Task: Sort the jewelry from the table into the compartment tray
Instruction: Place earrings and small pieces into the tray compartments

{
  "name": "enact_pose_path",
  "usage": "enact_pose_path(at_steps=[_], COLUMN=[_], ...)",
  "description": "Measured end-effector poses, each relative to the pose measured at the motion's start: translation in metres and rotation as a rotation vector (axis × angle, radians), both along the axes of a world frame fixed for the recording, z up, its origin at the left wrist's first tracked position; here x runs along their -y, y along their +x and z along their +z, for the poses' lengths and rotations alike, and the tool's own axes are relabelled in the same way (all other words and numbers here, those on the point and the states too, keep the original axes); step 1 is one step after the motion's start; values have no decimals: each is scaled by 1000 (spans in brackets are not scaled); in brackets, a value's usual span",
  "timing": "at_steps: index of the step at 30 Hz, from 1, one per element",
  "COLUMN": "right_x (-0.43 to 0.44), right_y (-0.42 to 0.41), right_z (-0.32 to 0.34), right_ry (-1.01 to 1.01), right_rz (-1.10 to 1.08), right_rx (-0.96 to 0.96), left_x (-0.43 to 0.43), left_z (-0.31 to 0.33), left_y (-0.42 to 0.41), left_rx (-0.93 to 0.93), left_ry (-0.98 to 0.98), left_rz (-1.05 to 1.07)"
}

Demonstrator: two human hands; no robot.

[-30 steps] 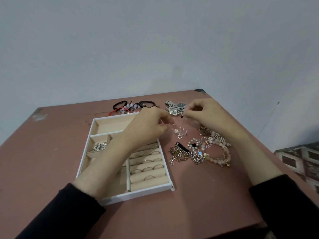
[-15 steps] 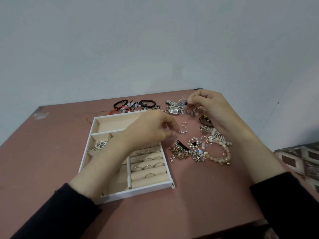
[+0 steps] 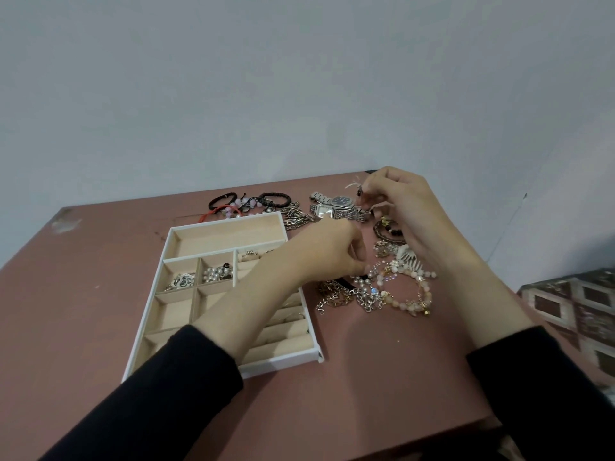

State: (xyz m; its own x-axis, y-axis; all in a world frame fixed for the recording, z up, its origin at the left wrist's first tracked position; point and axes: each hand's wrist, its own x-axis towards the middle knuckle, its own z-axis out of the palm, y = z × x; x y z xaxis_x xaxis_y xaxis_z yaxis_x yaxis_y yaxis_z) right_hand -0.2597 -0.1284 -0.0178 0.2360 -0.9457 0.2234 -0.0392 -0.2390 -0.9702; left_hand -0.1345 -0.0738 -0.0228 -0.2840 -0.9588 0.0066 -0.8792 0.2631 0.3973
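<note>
A white compartment tray (image 3: 226, 221) with beige lining lies left of centre on the pink table. Two of its small cells hold silver pieces (image 3: 181, 281) and pearls (image 3: 216, 272). My left forearm crosses the tray's ring rolls. My left hand (image 3: 329, 254) reaches past the tray's right rim, its curled fingertips pinching a small silver piece (image 3: 373, 269) at the top of the tangled jewelry pile (image 3: 366, 294). My right hand (image 3: 402, 207) hovers above two watches (image 3: 336, 207) and pinches a tiny piece with a white tuft and dark bead (image 3: 355, 189).
Black, red and pink-beaded bracelets (image 3: 259, 201) lie behind the tray. A white comb clip (image 3: 411, 257) and a pink bead bracelet (image 3: 417, 296) sit at the pile's right. The table edge runs close on the right, with a patterned floor (image 3: 572, 304) beyond it.
Both hands held one thin chain between them; they have separated. My left hand sank onto the pile's top edge, and my right hand moved back over the watches with a tiny piece.
</note>
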Motion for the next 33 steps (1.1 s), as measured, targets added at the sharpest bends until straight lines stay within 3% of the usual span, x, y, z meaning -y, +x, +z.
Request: enact_pose_path(at_steps=[7,15,24,33], right_x=[0,-3,-14,-38], right_y=[-1,1,30,78], right_z=[0,3,20,36], right_ry=[11,22,13,-38], right_rz=[-14,3,88,283], right_rx=[2,15,117,83], left_x=[1,-17,-40,-65], left_z=[3,19,60,66], left_y=[-3,17,61,121], left_rx=[-7,-419,-660,-616], left_ry=[90,15,-238,-380], left_rz=[-15,81,225,351])
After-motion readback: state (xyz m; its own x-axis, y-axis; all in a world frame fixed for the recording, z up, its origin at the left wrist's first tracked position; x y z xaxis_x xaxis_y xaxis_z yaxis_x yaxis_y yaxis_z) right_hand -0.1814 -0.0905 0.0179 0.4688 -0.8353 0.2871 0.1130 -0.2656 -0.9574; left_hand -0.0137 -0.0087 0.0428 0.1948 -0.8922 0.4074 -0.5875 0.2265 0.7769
